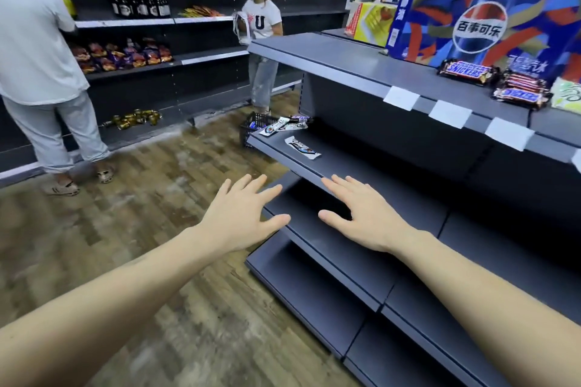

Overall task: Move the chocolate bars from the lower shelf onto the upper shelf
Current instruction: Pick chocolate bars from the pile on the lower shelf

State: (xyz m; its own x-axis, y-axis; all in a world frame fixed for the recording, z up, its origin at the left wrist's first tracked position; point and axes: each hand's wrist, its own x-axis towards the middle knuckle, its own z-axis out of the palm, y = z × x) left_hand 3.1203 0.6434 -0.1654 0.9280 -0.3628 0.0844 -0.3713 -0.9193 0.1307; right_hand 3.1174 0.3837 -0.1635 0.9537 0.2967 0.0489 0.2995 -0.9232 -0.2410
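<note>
chocolate bars (302, 147) | one lies alone on the lower shelf (345, 166), more heaped at its far end, some already on the upper shelf (345, 56) | left hand (242, 214) and right hand (364, 214) apart, spread flat, empty | step: reach for nearest bar | tip: pinch its long edges, lift it clear of the shelf lip

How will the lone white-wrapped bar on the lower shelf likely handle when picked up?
The white-wrapped bar lies flat, slim and straight, so it is probably stiff and light. Its glossy wrapper may feel slippery. Its flat shape makes rolling unlikely. Both hands, left hand and right hand, are open, empty.
</note>
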